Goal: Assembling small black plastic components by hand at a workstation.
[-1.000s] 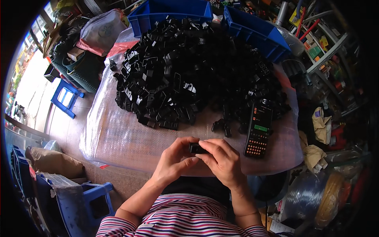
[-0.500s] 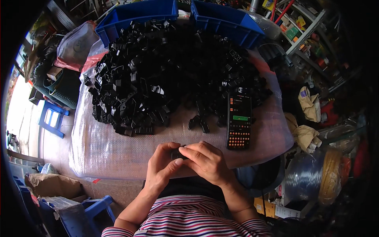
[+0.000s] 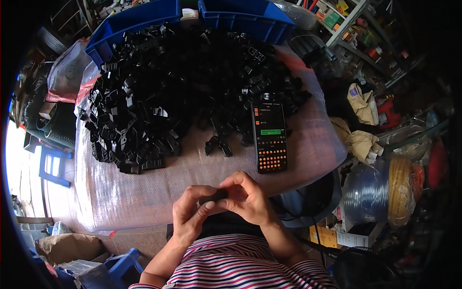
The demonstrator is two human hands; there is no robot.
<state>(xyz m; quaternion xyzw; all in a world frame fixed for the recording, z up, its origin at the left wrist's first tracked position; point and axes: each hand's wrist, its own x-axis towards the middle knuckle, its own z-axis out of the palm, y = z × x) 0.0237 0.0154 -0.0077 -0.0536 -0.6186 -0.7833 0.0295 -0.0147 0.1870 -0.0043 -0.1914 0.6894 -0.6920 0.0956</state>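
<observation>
Between my two hands, close to my body at the near edge of the covered table, is a small black plastic part [image 3: 219, 195]. My left hand [image 3: 190, 208] pinches it between thumb and fingers from the left. From the other side, the thumb and fingertips of my right hand [image 3: 245, 198] close round it. Its exact shape is mostly hidden by the fingers. Beyond my hands a large heap of black plastic parts [image 3: 159, 96] is piled on the table. A few loose black parts [image 3: 218, 146] lie at the heap's near edge.
A phone [image 3: 270, 139] with a lit screen lies right of the heap, on the table's woven plastic cover [image 3: 130, 197]. Two blue bins [image 3: 248, 21] stand behind the heap. At the right are wrapped tubing coils [image 3: 370, 192]; a blue stool [image 3: 53, 166] stands at the left.
The view has shifted, so the heap and phone appear further left. My right hand's fingers have lifted into a rounder arch around the black part, which both hands still hold.
</observation>
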